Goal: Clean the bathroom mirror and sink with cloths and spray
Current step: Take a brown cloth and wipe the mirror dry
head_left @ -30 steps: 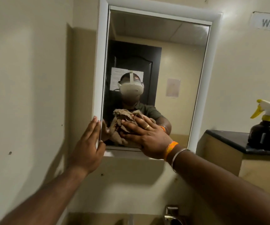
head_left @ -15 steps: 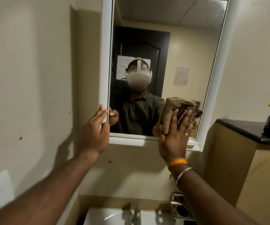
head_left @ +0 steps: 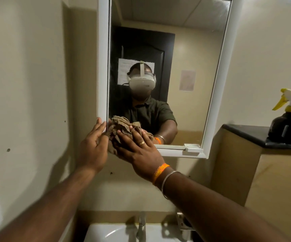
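Cloth [head_left: 119,131] partly under right hand [head_left: 139,151]

Cream walls [head_left: 27,75] close in around me, the left one marked with a few small dark holes. To my right a tan cabinet [head_left: 281,180] with a black surface [head_left: 246,131] juts from the wall. The light is dim and warm, throwing soft shadows.

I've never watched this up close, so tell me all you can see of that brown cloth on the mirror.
The cloth is brown, coarse-looking and bunched into wrinkled folds with frayed edges. It sits against the glass at the mirror's lower left corner. The right hand presses it flat-fingered onto the glass; the left hand rests beside it on the frame.
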